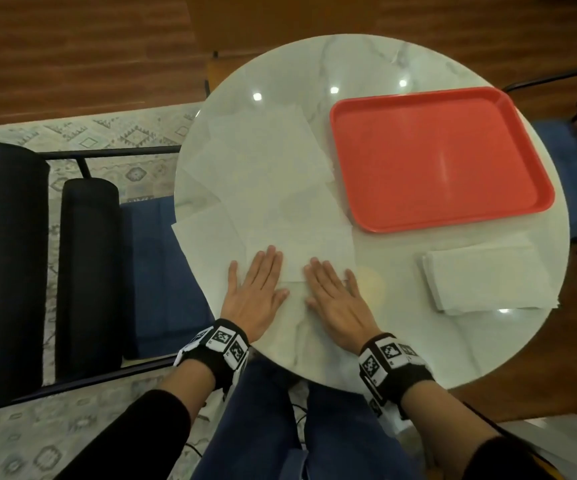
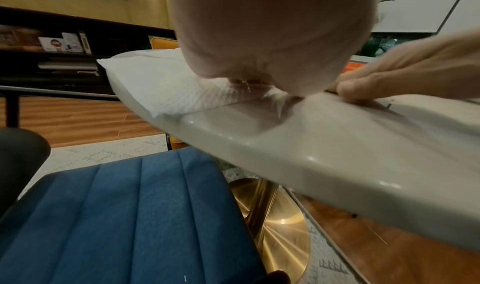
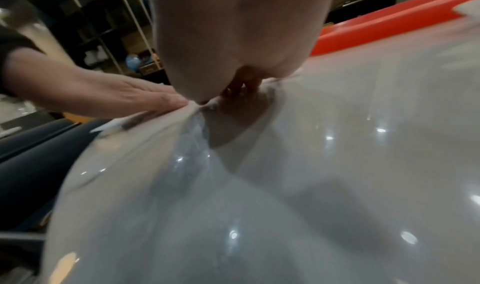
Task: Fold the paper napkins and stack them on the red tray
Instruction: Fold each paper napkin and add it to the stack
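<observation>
Our left hand (image 1: 255,292) and right hand (image 1: 335,296) lie flat, fingers straight and close together, pressing down on one paper napkin (image 1: 297,258) at the near edge of the round table (image 1: 366,341). More open napkins (image 1: 262,161) lie spread out beyond our fingers. Off past our right hand sits the red tray (image 1: 442,157), with nothing on it. A napkin pile (image 1: 487,278) rests to the right. We can read no words anywhere.

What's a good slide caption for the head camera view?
Both hands, left and right, press flat on spread napkins beside an empty red tray.
</observation>
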